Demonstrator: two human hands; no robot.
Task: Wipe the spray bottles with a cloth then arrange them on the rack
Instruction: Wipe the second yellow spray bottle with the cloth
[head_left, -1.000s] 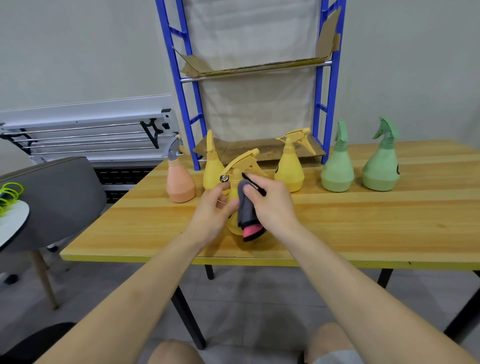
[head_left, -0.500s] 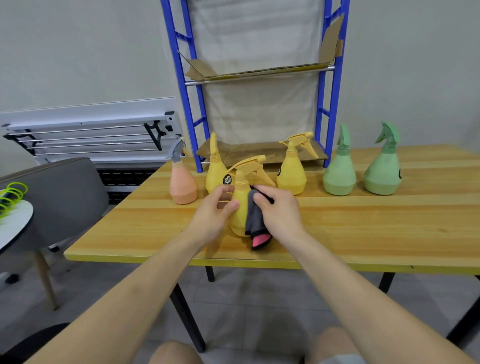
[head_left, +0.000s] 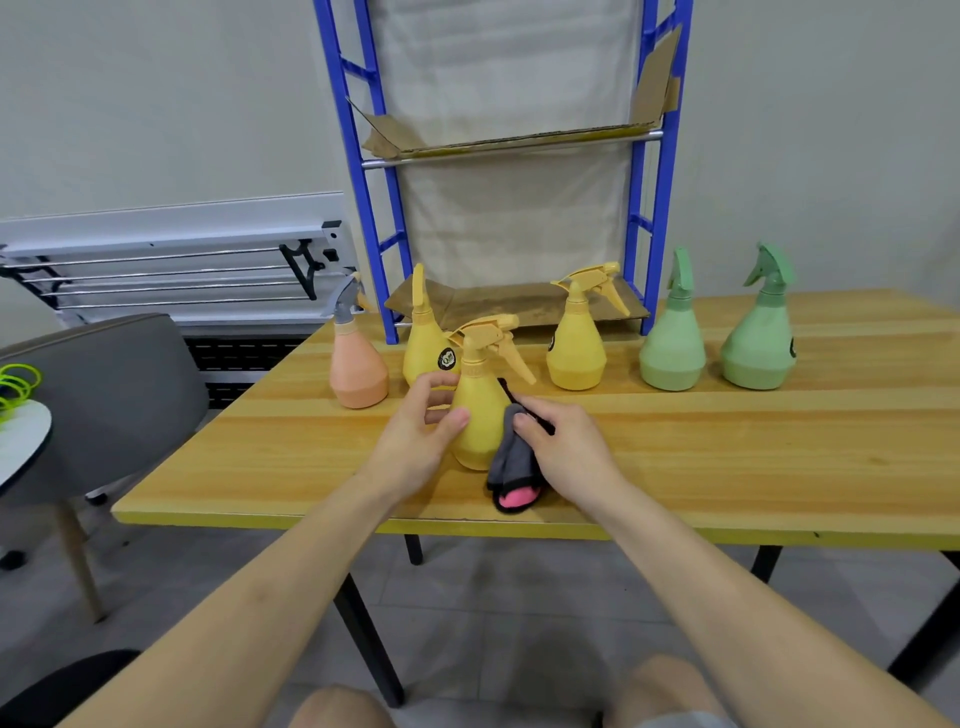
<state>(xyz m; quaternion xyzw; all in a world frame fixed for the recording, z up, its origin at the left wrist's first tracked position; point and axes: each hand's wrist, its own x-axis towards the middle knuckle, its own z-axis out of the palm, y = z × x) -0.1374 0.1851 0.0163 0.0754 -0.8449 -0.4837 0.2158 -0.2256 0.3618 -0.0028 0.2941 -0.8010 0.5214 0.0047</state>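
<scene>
Fingers (head_left: 524, 423) of the right hand (head_left: 563, 447) are curled on the cloth (head_left: 511, 462); the upright yellow bottle (head_left: 478, 415) is gripped by the left hand (head_left: 418, 441) on the desk (head_left: 727, 457).

I see a yellow spray bottle (head_left: 478, 415) standing upright near the table's front edge, its trigger head pointing right, with a grey cloth (head_left: 511, 462) showing a pink patch bunched against its right side. Behind it stand five more bottles in a row: a peach bottle (head_left: 358, 364), two yellow bottles (head_left: 423, 343) (head_left: 576, 343) and two green bottles (head_left: 672, 343) (head_left: 761, 338). The blue rack (head_left: 363, 171) rises behind them, cardboard on its shelves
</scene>
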